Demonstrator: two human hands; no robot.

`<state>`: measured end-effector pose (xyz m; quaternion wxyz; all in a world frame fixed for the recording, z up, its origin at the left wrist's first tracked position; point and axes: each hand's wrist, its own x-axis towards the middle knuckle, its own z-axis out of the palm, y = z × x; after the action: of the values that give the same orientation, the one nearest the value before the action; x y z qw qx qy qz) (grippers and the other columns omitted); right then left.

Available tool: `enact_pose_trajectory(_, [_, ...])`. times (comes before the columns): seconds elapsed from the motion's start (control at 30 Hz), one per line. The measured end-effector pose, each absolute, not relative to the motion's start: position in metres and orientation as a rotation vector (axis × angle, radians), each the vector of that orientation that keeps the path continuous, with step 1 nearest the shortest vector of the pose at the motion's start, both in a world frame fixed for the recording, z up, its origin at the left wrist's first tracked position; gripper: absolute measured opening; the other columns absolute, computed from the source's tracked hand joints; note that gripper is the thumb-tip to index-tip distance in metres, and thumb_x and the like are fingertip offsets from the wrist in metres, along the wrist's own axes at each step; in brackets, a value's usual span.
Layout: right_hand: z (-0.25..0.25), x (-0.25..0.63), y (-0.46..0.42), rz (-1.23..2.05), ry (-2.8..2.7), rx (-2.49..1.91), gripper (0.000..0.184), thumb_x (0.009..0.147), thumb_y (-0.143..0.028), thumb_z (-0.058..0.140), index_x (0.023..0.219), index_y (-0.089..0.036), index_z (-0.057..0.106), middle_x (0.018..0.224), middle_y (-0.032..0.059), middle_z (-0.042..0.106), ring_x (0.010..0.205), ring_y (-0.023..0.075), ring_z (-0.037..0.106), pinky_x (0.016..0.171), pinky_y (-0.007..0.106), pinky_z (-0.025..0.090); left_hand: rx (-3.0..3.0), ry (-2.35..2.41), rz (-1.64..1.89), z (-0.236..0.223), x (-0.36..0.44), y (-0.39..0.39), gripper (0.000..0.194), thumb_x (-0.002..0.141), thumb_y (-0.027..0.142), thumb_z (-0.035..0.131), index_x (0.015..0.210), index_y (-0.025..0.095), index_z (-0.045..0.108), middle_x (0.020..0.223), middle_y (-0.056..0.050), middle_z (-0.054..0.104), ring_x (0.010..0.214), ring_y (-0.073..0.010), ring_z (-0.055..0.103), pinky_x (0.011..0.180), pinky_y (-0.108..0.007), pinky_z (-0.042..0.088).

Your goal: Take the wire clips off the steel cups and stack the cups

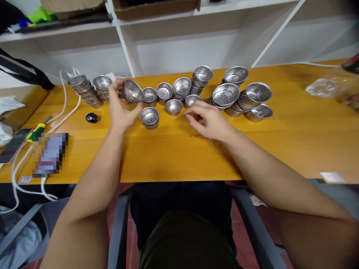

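Dark clothing (185,239) of the seated person is closest to the cam, just off the near edge of the table (168,160). L hand (120,114) is clamped on a tilted perf. cup (133,92), thumb at its near R side, fingers round its L; prob. a wall grip so the mouth is left clear. R hand (210,118): thumb & index tips close tog.; can't tell if anything's pinched btwn them. Faint curved outlines (194,134) lie by that hand, too unclear to ID. Just past the fingers: small cup (174,107) upright on its own, & a short nested stack (149,118) nearer L hand. More cups behind, many nested; wider ones in the R cluster (226,95), tall stack (86,92) far L. Nesting prob. saves room. Farther out: blk round item (92,118), grn-ylw tool (36,133) by a pixelated phone-like slab (52,154), white shelving (179,41) at back.
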<state>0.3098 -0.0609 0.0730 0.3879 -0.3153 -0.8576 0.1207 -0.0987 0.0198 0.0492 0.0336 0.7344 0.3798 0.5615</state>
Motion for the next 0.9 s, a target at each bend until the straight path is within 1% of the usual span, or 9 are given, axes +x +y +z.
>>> enact_pose_trajectory(0.1, [0.071, 0.295, -0.071, 0.249, -2.061, -0.586, 0.027, 0.128, -0.032, 0.065, 0.148, -0.028, 0.083, 0.141, 0.0152, 0.082, 0.109, 0.0289, 0.081, 0.091, 0.045, 0.070, 2.473, 0.908, 1.654, 0.052, -0.051, -0.006, 0.100, 0.107, 0.090, 0.089, 0.179, 0.032, 0.051, 0.172, -0.014, 0.070, 0.162, -0.0393, 0.071, 0.140, -0.069, 0.061])
enact_pose_trajectory(0.23, [0.065, 0.280, -0.081, 0.308, -2.081, -0.567, 0.045, 0.129, -0.038, 0.062, 0.172, -0.031, 0.072, 0.166, 0.0182, 0.076, 0.121, 0.0324, 0.084, 0.098, 0.051, 0.075, 2.554, 0.680, 1.407, 0.053, 0.000, -0.041, 0.086, 0.111, 0.061, 0.094, 0.181, 0.037, 0.050, 0.174, -0.013, 0.072, 0.165, -0.0397, 0.074, 0.138, -0.065, 0.067])
enact_pose_trajectory(0.37, [0.062, 0.278, -0.082, 0.418, -2.137, -0.721, 0.045, 0.126, -0.039, 0.064, 0.169, -0.028, 0.072, 0.153, 0.0173, 0.081, 0.110, 0.0319, 0.081, 0.096, 0.051, 0.075, 2.468, 0.613, 1.293, 0.044, 0.011, -0.046, 0.075, 0.111, 0.045, 0.094, 0.173, 0.034, 0.053, 0.171, -0.015, 0.072, 0.169, -0.0378, 0.073, 0.140, -0.060, 0.067])
enact_pose_trajectory(0.43, [0.065, 0.279, -0.082, 0.449, -2.148, -0.747, 0.046, 0.124, -0.036, 0.066, 0.168, -0.027, 0.071, 0.147, 0.0161, 0.081, 0.106, 0.0300, 0.079, 0.094, 0.048, 0.074, 2.439, 0.604, 1.290, 0.040, 0.010, -0.044, 0.072, 0.110, 0.045, 0.094, 0.170, 0.035, 0.054, 0.169, -0.014, 0.072, 0.168, -0.0372, 0.073, 0.139, -0.060, 0.067])
enact_pose_trajectory(0.53, [0.069, 0.280, -0.083, 0.484, -2.185, -0.684, 0.043, 0.122, -0.028, 0.066, 0.164, -0.026, 0.071, 0.152, 0.0164, 0.079, 0.105, 0.0276, 0.077, 0.093, 0.044, 0.071, 2.419, 0.600, 1.291, 0.038, 0.008, -0.041, 0.069, 0.112, 0.050, 0.092, 0.169, 0.036, 0.055, 0.167, -0.014, 0.071, 0.164, -0.0372, 0.075, 0.139, -0.062, 0.066])
enact_pose_trajectory(0.63, [0.070, 0.279, -0.085, 0.563, -2.217, -0.604, 0.036, 0.123, -0.027, 0.064, 0.157, -0.025, 0.073, 0.142, 0.0132, 0.078, 0.093, 0.0220, 0.072, 0.083, 0.037, 0.067, 2.437, 0.664, 1.313, 0.038, 0.007, -0.038, 0.076, 0.112, 0.055, 0.091, 0.175, 0.038, 0.050, 0.168, -0.014, 0.068, 0.161, -0.0386, 0.074, 0.139, -0.065, 0.065])
enact_pose_trajectory(0.7, [0.069, 0.277, -0.087, 0.587, -2.224, -0.623, 0.039, 0.124, -0.030, 0.065, 0.162, -0.027, 0.071, 0.145, 0.0130, 0.075, 0.088, 0.0199, 0.069, 0.080, 0.037, 0.066, 2.498, 0.721, 1.324, 0.039, 0.005, -0.037, 0.087, 0.112, 0.057, 0.093, 0.182, 0.039, 0.046, 0.170, -0.014, 0.066, 0.163, -0.0406, 0.072, 0.140, -0.067, 0.064])
enact_pose_trajectory(0.8, [0.069, 0.276, -0.089, 0.548, -2.223, -0.721, 0.053, 0.124, -0.034, 0.067, 0.177, -0.029, 0.063, 0.164, 0.0181, 0.068, 0.095, 0.0231, 0.073, 0.090, 0.045, 0.071, 2.617, 0.760, 1.289, 0.040, 0.001, -0.035, 0.092, 0.112, 0.055, 0.093, 0.187, 0.040, 0.043, 0.173, -0.015, 0.064, 0.167, -0.0435, 0.068, 0.142, -0.070, 0.061])
enact_pose_trajectory(0.9, [0.070, 0.276, -0.088, 0.529, -2.248, -0.728, 0.047, 0.124, -0.036, 0.069, 0.170, -0.025, 0.067, 0.160, 0.0198, 0.072, 0.108, 0.0289, 0.077, 0.100, 0.049, 0.071, 2.650, 0.741, 1.287, 0.041, 0.000, -0.035, 0.085, 0.114, 0.048, 0.090, 0.186, 0.038, 0.046, 0.172, -0.015, 0.064, 0.167, -0.0423, 0.068, 0.140, -0.068, 0.064])
